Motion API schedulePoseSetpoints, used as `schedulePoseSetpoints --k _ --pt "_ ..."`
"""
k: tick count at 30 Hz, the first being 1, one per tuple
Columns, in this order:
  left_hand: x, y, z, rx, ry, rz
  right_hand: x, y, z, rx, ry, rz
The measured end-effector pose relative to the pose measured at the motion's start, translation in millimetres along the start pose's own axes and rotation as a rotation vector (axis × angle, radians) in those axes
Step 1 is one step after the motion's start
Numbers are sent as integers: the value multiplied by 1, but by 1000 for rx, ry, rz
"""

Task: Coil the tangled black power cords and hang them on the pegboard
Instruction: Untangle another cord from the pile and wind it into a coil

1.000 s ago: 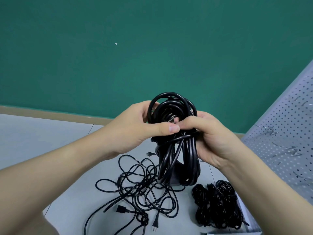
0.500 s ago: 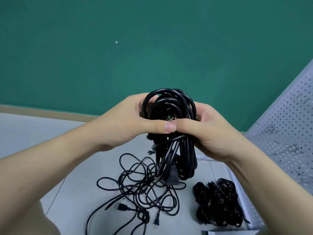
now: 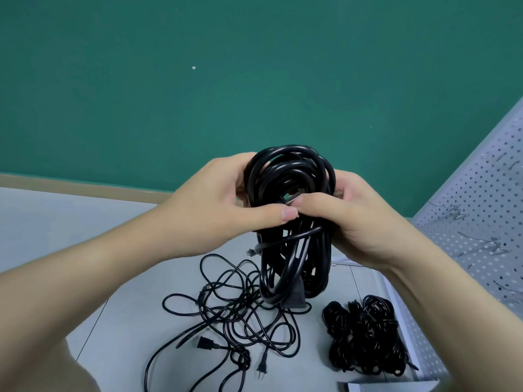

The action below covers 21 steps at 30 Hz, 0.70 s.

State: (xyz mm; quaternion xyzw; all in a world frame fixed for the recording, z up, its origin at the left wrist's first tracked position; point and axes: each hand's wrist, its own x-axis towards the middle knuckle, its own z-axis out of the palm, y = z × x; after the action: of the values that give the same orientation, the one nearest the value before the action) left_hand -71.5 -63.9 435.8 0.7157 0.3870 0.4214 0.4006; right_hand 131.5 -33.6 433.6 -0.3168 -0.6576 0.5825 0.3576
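Holding coiled black cord (image 3: 294, 222) upright above desk (image 3: 85, 236), I note left hand (image 3: 215, 205) and right hand (image 3: 356, 219) both gripping coil at mid-height, fingers clamped round strands, thumb tips meeting in front of coil. Lower loops hang free below hands. Below coil, on desk: tangled cords (image 3: 240, 321), loose, plugs showing. Right of coil's lower end, on desk: bundled cords (image 3: 365, 338). Far right of coil: pegboard (image 3: 481, 222), hooks visible, bare.
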Motion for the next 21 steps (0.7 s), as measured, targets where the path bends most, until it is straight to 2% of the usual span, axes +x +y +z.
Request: schedulePoseSetpoints --k 2,8,14,21 --pt "0 0 -2 -3 25 8 -3 -3 -3 85 -44 9" --pt "-3 -5 0 26 94 23 -7 -2 -7 58 -117 18" --pt "2 -9 2 26 146 22 -6 -1 -5 42 -88 3" --pt "5 -8 9 -8 154 11 -3 2 0 110 35 21"
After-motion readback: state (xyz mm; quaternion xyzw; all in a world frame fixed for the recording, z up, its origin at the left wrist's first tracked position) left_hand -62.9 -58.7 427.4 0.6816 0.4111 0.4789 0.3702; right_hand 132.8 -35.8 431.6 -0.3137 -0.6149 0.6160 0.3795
